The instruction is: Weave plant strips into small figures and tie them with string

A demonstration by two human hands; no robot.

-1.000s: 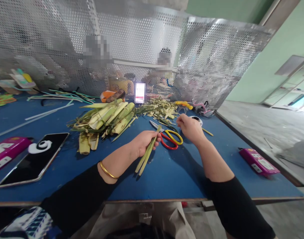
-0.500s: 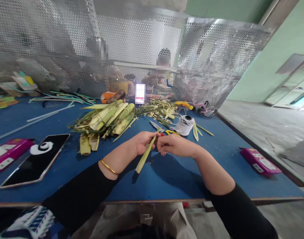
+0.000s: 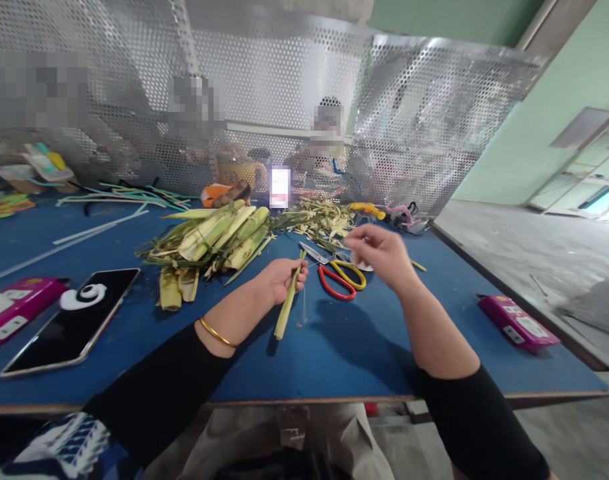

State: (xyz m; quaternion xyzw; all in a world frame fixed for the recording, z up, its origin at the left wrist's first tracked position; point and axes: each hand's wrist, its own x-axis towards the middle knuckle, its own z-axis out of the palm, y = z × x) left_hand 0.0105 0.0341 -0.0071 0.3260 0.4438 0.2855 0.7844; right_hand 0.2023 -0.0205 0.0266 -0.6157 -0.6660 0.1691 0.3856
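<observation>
My left hand point(image 3: 287, 280) is closed around a pale green folded strip of plant leaf or husk point(image 3: 286, 313), its wide end pointing down toward me. A thin white thread point(image 3: 304, 300) dangles from the strip, and a faint length runs from it toward my right hand. Held up to the right, my right hand point(image 3: 379, 253) has its fingers pinched together on the thread, slightly blurred. Between the hands lie scissors point(image 3: 342, 277) with one red and one yellow handle, blades pointing to the back left. The thread spool is mostly hidden behind my right hand.
A heap of green husks point(image 3: 219, 240) lies left of centre, with thin shreds point(image 3: 319, 220) behind. A phone point(image 3: 72, 327) and a magenta packet point(image 3: 24, 310) are on the left, another packet point(image 3: 519, 323) on the right. A perforated screen point(image 3: 284, 87) stands along the back.
My right hand has moved away from the strip, up and to the right, uncovering the scissors and covering the spool. My left hand has shifted slightly left, still gripping the strip.
</observation>
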